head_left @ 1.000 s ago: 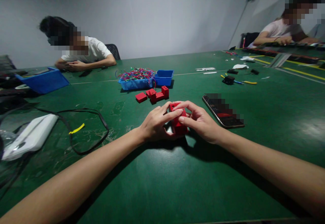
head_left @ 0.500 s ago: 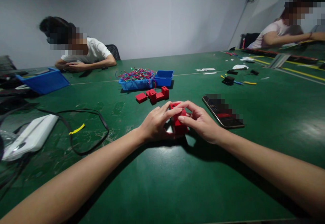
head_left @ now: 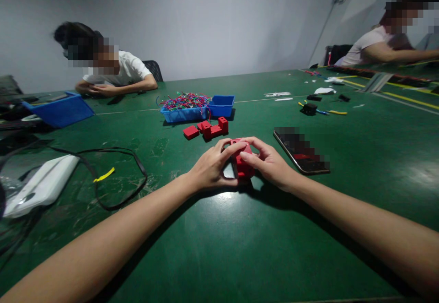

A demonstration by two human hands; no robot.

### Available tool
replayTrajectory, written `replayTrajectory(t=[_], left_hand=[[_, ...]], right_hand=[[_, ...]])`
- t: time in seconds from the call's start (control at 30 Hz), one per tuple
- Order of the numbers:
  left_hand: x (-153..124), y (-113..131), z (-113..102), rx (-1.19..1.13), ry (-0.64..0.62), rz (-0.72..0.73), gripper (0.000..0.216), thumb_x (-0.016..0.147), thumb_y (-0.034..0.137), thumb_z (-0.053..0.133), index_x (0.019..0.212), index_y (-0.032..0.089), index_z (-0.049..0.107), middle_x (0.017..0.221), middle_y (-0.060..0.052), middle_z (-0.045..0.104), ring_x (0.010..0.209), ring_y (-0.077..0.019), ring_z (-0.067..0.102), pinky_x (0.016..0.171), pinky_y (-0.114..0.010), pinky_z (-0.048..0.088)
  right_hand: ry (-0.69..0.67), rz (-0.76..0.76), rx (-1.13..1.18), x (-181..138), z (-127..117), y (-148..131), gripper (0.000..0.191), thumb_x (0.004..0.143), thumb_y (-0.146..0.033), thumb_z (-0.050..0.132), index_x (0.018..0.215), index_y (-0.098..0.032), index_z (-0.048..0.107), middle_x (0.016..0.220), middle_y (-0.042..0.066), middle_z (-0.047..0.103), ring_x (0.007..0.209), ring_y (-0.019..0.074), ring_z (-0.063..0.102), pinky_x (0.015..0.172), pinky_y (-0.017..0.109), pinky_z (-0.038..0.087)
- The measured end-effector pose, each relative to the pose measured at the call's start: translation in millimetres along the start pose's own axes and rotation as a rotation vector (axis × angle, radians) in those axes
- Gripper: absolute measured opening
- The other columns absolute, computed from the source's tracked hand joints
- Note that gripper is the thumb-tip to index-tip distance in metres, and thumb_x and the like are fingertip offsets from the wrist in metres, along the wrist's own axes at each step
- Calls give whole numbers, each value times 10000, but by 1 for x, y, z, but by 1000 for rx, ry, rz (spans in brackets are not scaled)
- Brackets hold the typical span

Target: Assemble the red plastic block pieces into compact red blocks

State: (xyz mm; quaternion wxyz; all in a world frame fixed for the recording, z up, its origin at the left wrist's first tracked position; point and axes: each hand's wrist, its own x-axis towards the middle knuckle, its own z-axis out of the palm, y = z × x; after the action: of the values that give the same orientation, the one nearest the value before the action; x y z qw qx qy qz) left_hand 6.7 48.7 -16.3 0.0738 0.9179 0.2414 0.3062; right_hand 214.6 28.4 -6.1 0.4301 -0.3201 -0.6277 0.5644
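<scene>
Between my two hands is a red block [head_left: 243, 168] with a small hole near its far end, held low over the table. My left hand [head_left: 214, 165] grips it from the left, thumb along the near side and index finger across the top. From the right, my right hand [head_left: 269, 160] holds the same block, its thumb and index finger on the upper face. Fingers cover part of the block. Just beyond lie more red pieces: a U-shaped bracket [head_left: 216, 130] and a flat square piece [head_left: 191, 132].
Behind the red pieces stand a blue bin of coloured wires [head_left: 185, 113] and a smaller blue bin [head_left: 222, 105]. A phone [head_left: 302, 152] lies to the right. At left are a black cable [head_left: 142, 175] and a white case [head_left: 44, 186]. Two people sit across the table.
Both hands stay on the red block, with only slight shifts of the fingers. The person at far right has moved an arm.
</scene>
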Motion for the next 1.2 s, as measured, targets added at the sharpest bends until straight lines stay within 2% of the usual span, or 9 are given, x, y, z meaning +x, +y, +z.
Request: replayTrajectory(t=[0.13,0.27,0.4,0.47,0.7,0.8,0.9,1.0,1.2], left_hand=[[-1,-1,2,36,55,45,860,754,440,794,1466,321,327,1390,-158,454,1225,-344,568,928,-505,552],[-1,0,3,145,138,142,753,783,393,765,1429,278,395,1390,-187,481,1184,-337,603,908,-484,544],[-3,1,-2,265,181,213,654,809,390,732,1381,248,447,1397,-216,493,1163,-334,626,856,-439,541],[-3,2,-4,288,199,227,615,826,412,709,1365,248,461,1390,-216,506,1145,-325,639,826,-415,538],[-2,1,-2,179,164,147,725,797,363,732,1419,264,374,1418,-203,498,1203,-334,615,896,-449,539],[-3,-2,-3,78,85,79,841,777,457,762,1457,258,308,1430,-206,495,1245,-351,587,924,-463,538],[-4,-4,-3,-21,36,6,918,742,528,788,1459,243,290,1401,-199,532,1214,-363,606,935,-475,534],[-3,-4,-1,-170,52,-98,948,704,509,826,1434,224,293,1327,-179,585,1138,-346,647,924,-467,543],[0,1,-2,-463,42,-202,902,720,419,841,1399,241,276,1257,-144,621,924,-242,715,809,-381,583]], right_hand=[[0,-68,-32,-3,1,-3,345,854,-343,698,1161,-252,567,1110,29,652,815,136,673,727,269,563],[-4,-185,-151,-8,5,-9,298,866,-322,680,1136,-249,578,1279,76,565,921,166,670,809,329,576],[20,-337,-361,-12,7,-13,240,881,-290,663,1106,-233,602,1335,117,526,1216,255,574,929,395,543],[24,-380,-413,-13,8,-15,231,883,-270,659,1103,-227,605,1331,125,528,1296,271,517,975,410,519],[35,-310,-425,-11,10,-16,266,923,-331,615,1173,-249,577,1381,125,498,1190,250,588,895,375,562],[35,-278,-443,-9,8,-11,400,904,-374,641,1265,-251,521,1349,129,523,1170,257,599,927,400,561],[-21,-228,-474,-8,4,-7,781,750,-384,811,1397,-221,405,1398,161,486,1241,303,561,1031,464,512],[-94,-173,-380,-8,1,-5,1074,629,-364,902,1494,-240,279,1492,180,412,1277,330,556,1027,477,527],[-160,-109,-201,-7,1,-5,1120,666,-314,888,1538,-262,186,1478,194,457,1141,298,672,956,473,582]])
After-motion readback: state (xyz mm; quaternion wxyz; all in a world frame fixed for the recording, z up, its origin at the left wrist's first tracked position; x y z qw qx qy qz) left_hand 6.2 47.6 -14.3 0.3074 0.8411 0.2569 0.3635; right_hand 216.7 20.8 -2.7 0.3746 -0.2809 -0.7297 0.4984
